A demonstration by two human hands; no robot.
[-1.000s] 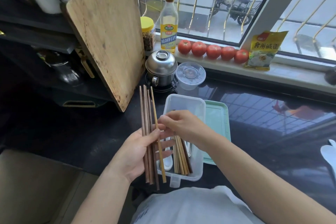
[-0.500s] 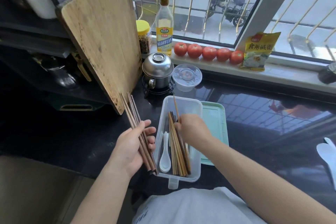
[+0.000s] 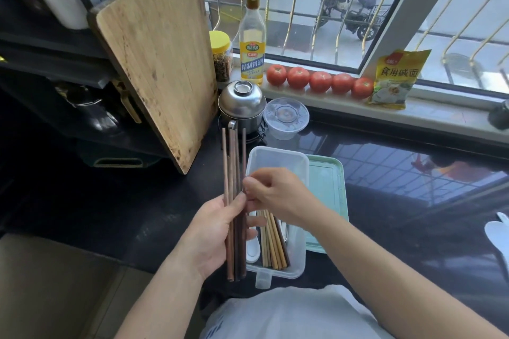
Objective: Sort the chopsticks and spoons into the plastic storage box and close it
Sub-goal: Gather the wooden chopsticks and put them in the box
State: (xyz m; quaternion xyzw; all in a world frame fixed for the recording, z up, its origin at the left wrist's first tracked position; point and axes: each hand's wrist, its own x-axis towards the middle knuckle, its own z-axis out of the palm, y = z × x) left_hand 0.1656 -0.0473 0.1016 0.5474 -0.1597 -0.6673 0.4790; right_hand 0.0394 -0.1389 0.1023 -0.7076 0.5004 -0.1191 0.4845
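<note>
Head view: left hand point(image 3: 212, 231) grips a bundle of dark chopsticks point(image 3: 234, 173), tips pointing to 12 o'clock, just left of the clear storage box point(image 3: 278, 158); right hand point(image 3: 278, 195) has its fingertips pinched on one chopstick of that bundle, above the box. Box sits open on the black counter point(image 3: 385, 201), holding lighter chopsticks point(image 3: 272, 242) and a white spoon point(image 3: 252, 250), with the green lid point(image 3: 327, 187) touching it at 3 o'clock.
</note>
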